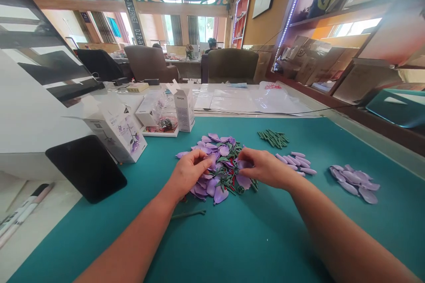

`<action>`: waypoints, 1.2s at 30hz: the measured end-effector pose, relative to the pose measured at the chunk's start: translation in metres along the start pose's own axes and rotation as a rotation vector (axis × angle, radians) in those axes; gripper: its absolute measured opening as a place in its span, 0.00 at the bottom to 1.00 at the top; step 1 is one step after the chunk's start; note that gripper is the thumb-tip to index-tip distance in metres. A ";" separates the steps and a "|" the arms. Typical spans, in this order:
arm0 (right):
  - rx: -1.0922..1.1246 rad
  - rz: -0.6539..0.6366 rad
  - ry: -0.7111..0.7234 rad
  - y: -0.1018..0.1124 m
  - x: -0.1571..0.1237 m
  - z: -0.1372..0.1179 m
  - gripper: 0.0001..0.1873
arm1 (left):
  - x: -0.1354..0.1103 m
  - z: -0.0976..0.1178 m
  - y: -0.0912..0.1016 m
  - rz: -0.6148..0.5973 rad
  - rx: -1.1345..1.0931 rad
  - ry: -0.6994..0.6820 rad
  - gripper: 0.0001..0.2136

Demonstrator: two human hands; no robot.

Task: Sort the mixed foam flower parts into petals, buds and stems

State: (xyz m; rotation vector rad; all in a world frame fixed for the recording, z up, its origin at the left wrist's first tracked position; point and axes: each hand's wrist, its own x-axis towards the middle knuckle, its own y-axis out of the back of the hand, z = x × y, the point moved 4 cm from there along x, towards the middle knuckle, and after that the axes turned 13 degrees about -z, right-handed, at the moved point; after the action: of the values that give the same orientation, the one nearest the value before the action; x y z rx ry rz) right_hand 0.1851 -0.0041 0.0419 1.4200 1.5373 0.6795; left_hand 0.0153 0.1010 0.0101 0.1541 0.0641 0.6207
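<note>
**Both hands close in on a heap of purple and green pieces**

The left hand (189, 171) and the right hand (267, 169) face each other across a mixed heap (221, 194) of purple petals, green parts and a few red bits, which lies between and beneath their fingertips. The left forearm slants up from the lower left, the hand's fingers curled and aimed inward, thumb and forefinger drawn nearly together at a purple petal; whether they pinch it cannot be told. The right forearm reaches in from the lower right, its hand turned back-upward, fingers bent toward the left hand. A small gap shows between its thumb and forefinger, with purple in it; whether that piece is held or lies underneath is unclear.

Just beyond the right hand sits a bundle of short green sticks (274, 138). Beside its wrist lie pale purple tubes (300, 162), and farther right of it a separate pile of purple petals (355, 180). On the near side of the left hand, close to its wrist, a green stem (189, 214) rests on the teal mat (265, 239). Left of that hand are a black tablet (86, 168) and a printed white box (121, 137).
</note>
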 end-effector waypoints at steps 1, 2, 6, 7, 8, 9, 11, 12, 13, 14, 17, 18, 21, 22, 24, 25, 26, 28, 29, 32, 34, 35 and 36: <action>0.019 0.023 -0.013 0.002 -0.008 0.010 0.09 | 0.000 0.000 0.000 0.001 -0.001 -0.002 0.15; 0.030 0.044 -0.035 0.004 -0.017 0.022 0.11 | 0.000 -0.001 0.000 0.002 -0.001 -0.002 0.15; 0.010 0.248 -0.189 0.003 -0.069 0.092 0.19 | 0.002 -0.003 -0.001 0.010 0.006 -0.002 0.13; -0.015 0.309 -0.223 0.001 -0.083 0.110 0.20 | 0.003 -0.003 -0.001 0.009 0.005 -0.001 0.13; -0.050 0.360 -0.277 -0.003 -0.098 0.129 0.21 | 0.003 -0.004 -0.001 0.007 0.001 0.001 0.13; -0.085 0.370 -0.324 -0.008 -0.110 0.146 0.21 | 0.004 -0.004 -0.002 0.006 -0.007 0.006 0.13; -0.135 0.379 -0.410 -0.021 -0.131 0.175 0.22 | 0.004 -0.005 -0.002 0.005 -0.026 0.017 0.14; -0.156 0.383 -0.443 -0.027 -0.139 0.186 0.22 | 0.004 -0.004 -0.003 0.007 -0.036 0.021 0.15; -0.175 0.382 -0.462 -0.033 -0.146 0.195 0.22 | 0.004 -0.004 -0.003 0.009 -0.044 0.024 0.15; -0.191 0.374 -0.465 -0.038 -0.150 0.201 0.22 | 0.004 -0.004 -0.003 0.011 -0.052 0.025 0.16; -0.252 0.348 -0.448 -0.046 -0.153 0.209 0.22 | 0.003 -0.002 -0.003 0.015 -0.063 0.027 0.16; -0.281 0.350 -0.449 -0.046 -0.151 0.209 0.23 | 0.002 -0.001 -0.003 0.017 -0.061 0.027 0.17; -0.363 0.387 -0.441 -0.040 -0.136 0.199 0.30 | 0.001 0.000 -0.003 0.011 -0.055 0.021 0.16; -0.381 0.401 -0.423 -0.038 -0.128 0.194 0.35 | 0.001 0.000 -0.003 0.006 -0.056 0.017 0.16; -0.401 0.419 -0.375 -0.035 -0.108 0.184 0.45 | 0.001 -0.001 -0.002 0.003 -0.058 0.008 0.16; -0.403 0.418 -0.360 -0.035 -0.098 0.181 0.48 | 0.002 -0.002 -0.002 0.003 -0.055 0.003 0.15; -0.403 0.411 -0.352 -0.036 -0.088 0.179 0.51 | 0.002 -0.002 -0.001 0.005 -0.048 -0.004 0.15; -0.403 0.397 -0.365 -0.039 -0.071 0.179 0.50 | 0.003 -0.003 0.000 0.004 -0.031 -0.014 0.15; -0.400 0.391 -0.385 -0.041 -0.064 0.180 0.47 | 0.003 -0.004 0.000 0.000 -0.025 -0.015 0.14; -0.376 0.368 -0.475 -0.045 -0.050 0.185 0.40 | 0.003 -0.004 -0.001 -0.010 -0.017 -0.010 0.14; -0.353 0.365 -0.521 -0.045 -0.042 0.185 0.38 | 0.003 -0.004 -0.002 -0.010 -0.017 -0.003 0.13; -0.343 0.370 -0.536 -0.044 -0.039 0.183 0.37 | 0.003 -0.005 -0.002 -0.008 -0.019 0.000 0.13; -0.333 0.377 -0.548 -0.042 -0.036 0.181 0.36 | 0.003 -0.005 -0.002 -0.007 -0.020 0.002 0.13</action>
State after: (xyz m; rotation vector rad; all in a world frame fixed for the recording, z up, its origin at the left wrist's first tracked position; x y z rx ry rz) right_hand 0.3227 -0.0789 -0.0650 1.4885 0.7050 0.6578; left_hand 0.0187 0.1017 0.0049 0.1337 0.0602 0.6147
